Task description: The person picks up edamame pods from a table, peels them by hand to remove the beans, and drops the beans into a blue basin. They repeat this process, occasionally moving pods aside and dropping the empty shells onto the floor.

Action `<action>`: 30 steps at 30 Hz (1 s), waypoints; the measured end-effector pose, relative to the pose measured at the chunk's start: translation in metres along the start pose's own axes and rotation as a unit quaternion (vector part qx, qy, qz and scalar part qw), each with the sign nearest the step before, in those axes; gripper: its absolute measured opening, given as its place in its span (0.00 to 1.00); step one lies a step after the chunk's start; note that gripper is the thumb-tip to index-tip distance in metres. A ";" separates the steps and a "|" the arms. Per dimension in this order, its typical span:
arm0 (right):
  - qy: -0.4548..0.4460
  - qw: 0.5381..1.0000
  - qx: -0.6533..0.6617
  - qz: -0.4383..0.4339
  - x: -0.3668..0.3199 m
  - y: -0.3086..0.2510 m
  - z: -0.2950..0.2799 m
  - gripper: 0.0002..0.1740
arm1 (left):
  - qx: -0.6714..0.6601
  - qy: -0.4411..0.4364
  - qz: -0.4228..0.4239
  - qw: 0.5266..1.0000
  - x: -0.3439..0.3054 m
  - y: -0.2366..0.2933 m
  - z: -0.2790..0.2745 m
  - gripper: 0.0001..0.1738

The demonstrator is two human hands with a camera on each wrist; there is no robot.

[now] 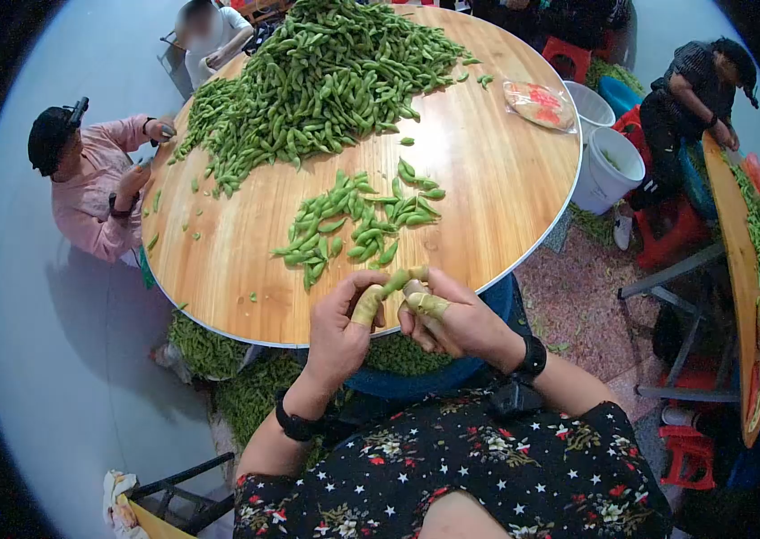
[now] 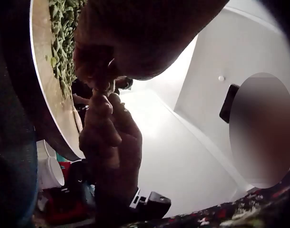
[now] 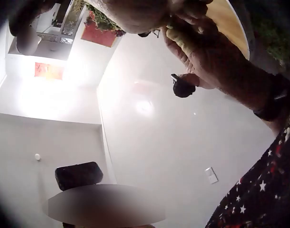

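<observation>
In the head view a green pod [image 1: 395,282] is pinched between the two hands just over the near table edge. The left hand [image 1: 344,325] holds its left end between thumb and fingers; the right hand [image 1: 453,316] has curled fingers and thumb at the other end. Yellowish-green coverings show on thumbs and a finger. Beyond the hands a loose group of pods [image 1: 326,225] lies on the round wooden table [image 1: 479,207], with a large heap of pods [image 1: 326,81] behind. In the left wrist view the right hand [image 2: 111,142] shows dark; the right wrist view shows the left hand [image 3: 206,57].
A clear packet [image 1: 540,106] lies on the table's right side, with white buckets [image 1: 609,171] beside it. A blue tub [image 1: 425,382] stands below the near edge. A person in pink [image 1: 97,180] sits at left; another person [image 1: 694,99] is at a second table.
</observation>
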State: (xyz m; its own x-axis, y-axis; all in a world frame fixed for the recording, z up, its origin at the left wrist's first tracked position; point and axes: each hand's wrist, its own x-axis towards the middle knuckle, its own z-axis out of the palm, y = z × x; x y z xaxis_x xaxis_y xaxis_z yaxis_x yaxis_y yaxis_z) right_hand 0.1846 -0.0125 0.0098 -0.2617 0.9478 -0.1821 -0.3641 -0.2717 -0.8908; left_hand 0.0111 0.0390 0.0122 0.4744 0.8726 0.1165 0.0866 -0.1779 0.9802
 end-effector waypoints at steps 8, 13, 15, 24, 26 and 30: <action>-0.009 1.000 0.009 -0.015 0.000 0.001 -0.001 0.19 | 0.032 -0.018 0.026 0.999 -0.002 -0.008 0.002 0.18; -0.008 1.000 0.016 -0.023 -0.002 -0.003 0.004 0.15 | -0.028 -0.020 -0.036 0.999 -0.003 -0.003 0.002 0.19; -0.021 1.000 0.006 -0.020 -0.003 -0.001 0.002 0.15 | 0.089 -0.011 0.109 0.990 -0.003 -0.001 -0.001 0.19; -0.076 0.971 0.205 0.100 -0.007 0.004 -0.001 0.11 | -0.453 -0.123 -0.246 0.848 -0.016 -0.013 -0.010 0.19; -0.064 0.972 0.203 0.102 -0.005 0.009 -0.002 0.12 | -0.268 -0.085 -0.171 0.944 -0.019 -0.012 -0.005 0.17; -0.018 0.988 0.133 0.082 -0.005 0.007 -0.001 0.11 | 0.287 0.014 0.286 0.914 -0.011 -0.014 -0.005 0.12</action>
State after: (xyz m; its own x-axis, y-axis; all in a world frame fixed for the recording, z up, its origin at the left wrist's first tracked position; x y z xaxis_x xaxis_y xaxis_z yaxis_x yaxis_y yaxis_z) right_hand 0.1838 -0.0187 0.0039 -0.3664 0.8825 -0.2948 -0.5347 -0.4590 -0.7095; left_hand -0.0002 0.0340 -0.0024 0.5637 0.5719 0.5960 0.2814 -0.8114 0.5124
